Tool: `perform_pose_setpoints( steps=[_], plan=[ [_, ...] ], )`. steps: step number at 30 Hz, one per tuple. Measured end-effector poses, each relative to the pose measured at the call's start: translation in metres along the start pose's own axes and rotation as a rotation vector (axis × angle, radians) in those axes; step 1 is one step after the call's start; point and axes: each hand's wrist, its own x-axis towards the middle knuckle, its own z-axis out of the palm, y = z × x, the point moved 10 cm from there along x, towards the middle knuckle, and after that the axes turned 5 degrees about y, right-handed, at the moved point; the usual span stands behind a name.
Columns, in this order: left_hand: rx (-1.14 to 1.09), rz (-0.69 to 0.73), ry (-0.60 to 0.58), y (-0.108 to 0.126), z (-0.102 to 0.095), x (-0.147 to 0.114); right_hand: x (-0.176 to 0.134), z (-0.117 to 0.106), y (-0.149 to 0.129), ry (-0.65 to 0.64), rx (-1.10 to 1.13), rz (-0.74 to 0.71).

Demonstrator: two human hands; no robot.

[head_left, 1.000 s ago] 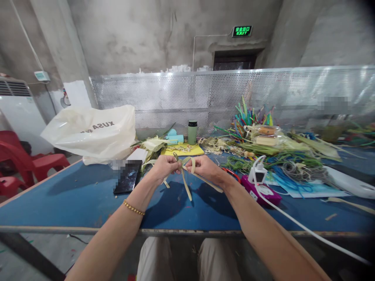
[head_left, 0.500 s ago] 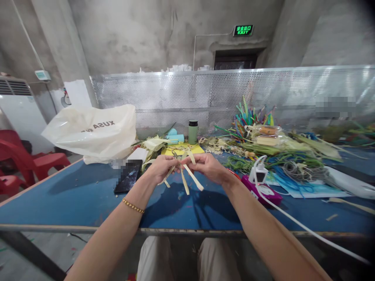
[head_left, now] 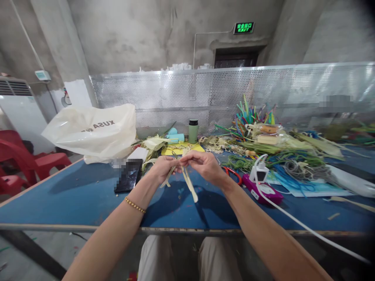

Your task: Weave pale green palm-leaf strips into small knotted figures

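Pale straw-coloured flat strips (head_left: 190, 186), like dried husk or leaf, hang down between my two hands above the blue table (head_left: 96, 207). My left hand (head_left: 165, 168) is closed on the strips where they meet, with short ends sticking out below its fingers. Close against it, my right hand (head_left: 203, 166) pinches the strips with thumb and fingertips. The meeting point itself is mostly hidden by the fingers. Behind my hands lies a yellow sheet (head_left: 199, 148) with scraps on it.
A dark tablet (head_left: 129, 177) and a white plastic bag (head_left: 96, 132) are at left. Red-handled scissors (head_left: 236, 175), a purple power strip (head_left: 263, 191) with a white cable and tangled cords (head_left: 304, 171) lie at right. A green bottle (head_left: 193, 131) stands at the back.
My right hand has turned over more, its knuckles now higher. The strips that fanned out now hang closer together, and more of the scissors shows.
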Motion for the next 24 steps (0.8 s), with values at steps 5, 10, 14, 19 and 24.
perform_pose_setpoints(
  steps=[5, 10, 14, 19, 24],
  plan=[
    [-0.086, -0.037, -0.048, 0.002, 0.001, -0.001, 0.005, -0.012, -0.005, 0.021, -0.2, -0.161],
    [-0.054, -0.039, -0.096, 0.002, 0.002, -0.002, 0.002, -0.004, -0.01, -0.059, -0.272, -0.205],
    [-0.018, -0.056, -0.105, 0.0, 0.004, -0.003, 0.002, -0.002, -0.011, -0.034, -0.251, -0.17],
    [0.04, -0.063, -0.084, -0.002, 0.004, -0.004, 0.002, -0.004, -0.009, 0.003, -0.288, -0.145],
    [0.068, -0.065, -0.095, -0.004, 0.006, -0.005, 0.002, -0.013, 0.002, 0.072, -0.314, -0.057]
  ],
)
